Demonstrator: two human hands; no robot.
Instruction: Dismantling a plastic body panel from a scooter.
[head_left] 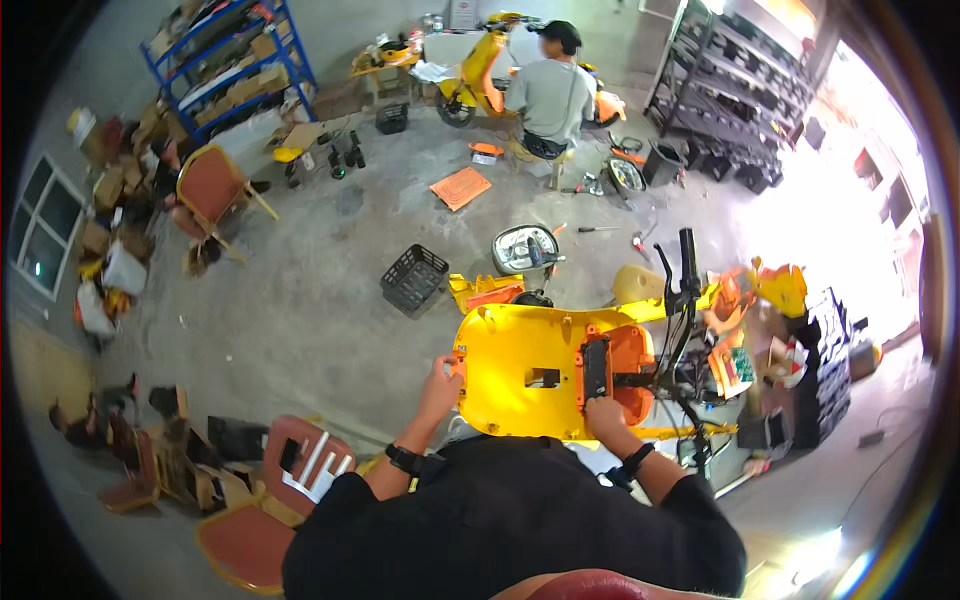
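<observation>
The left hand (443, 387) curls its fingers at the left edge of a yellow scooter body panel (492, 345), while the right hand (606, 415) is bent around the near end of a long black part (596, 365) on the panel's right side; how firmly either grips, I cannot tell. The panel lies just in front of the person's torso, with a dark rectangular opening (543, 378) near its middle. Orange plastic (638, 345) flanks the black part, and farther right stands a black handlebar (688, 265) with cables. Beyond the panel, a black plastic crate (415, 280) and a pale-lined tray (511, 247) rest on the concrete floor (330, 290). Farther off lies a flat orange panel (460, 188), and a co-worker (550, 98) sits beside a yellow scooter (480, 70).
</observation>
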